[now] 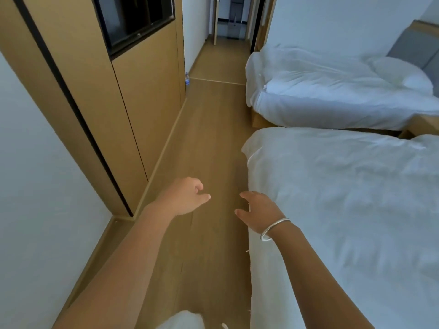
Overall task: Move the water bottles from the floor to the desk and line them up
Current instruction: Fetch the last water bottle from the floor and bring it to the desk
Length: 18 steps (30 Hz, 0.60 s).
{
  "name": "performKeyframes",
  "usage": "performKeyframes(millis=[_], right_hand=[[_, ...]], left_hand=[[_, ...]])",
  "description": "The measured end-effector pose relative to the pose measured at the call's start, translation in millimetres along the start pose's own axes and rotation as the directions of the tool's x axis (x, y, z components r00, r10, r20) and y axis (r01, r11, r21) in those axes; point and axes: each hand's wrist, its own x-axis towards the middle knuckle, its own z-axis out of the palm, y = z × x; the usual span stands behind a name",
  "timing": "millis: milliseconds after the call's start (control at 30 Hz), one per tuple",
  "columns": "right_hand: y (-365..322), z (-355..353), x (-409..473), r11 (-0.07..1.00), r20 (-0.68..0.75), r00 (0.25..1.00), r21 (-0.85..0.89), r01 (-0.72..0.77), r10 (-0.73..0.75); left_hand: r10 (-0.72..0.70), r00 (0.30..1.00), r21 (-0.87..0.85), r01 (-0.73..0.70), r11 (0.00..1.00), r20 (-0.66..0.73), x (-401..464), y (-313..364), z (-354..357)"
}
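One water bottle (187, 79) only, small, clear, blue-labelled, upright on the wooden floor (209, 143) at the far corner of the tan wardrobe (133, 96); contents too small to tell. Both hands empty: left hand (184, 198) and right hand (257, 211) loosely curled, gripping nothing, low over the boards. Silver bangle (273, 230) round the right wrist. Smooth plank aisle between flat wardrobe panels and two beds (344, 186) under rumpled white bedding, narrow, running toward a corridor beyond.

head-worn view, facing forward and down, floor (209, 143) aisle ahead
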Motion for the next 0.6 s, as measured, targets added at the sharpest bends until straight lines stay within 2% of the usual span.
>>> performKeyframes(millis=[367,600], right_hand=[[30.1,-57.0,205.7,0.996,0.027,1.000,0.090,-0.006,0.004],[84.4,-119.4,349.2,0.997,0.009,1.000,0.080,0.010,-0.011]], left_hand=[[-0.028,0.998,0.019,0.029,0.999,-0.062,191.3,14.6,-58.8],[-0.056,0.996,-0.012,0.056,0.998,-0.072,348.1,61.3,-81.9]])
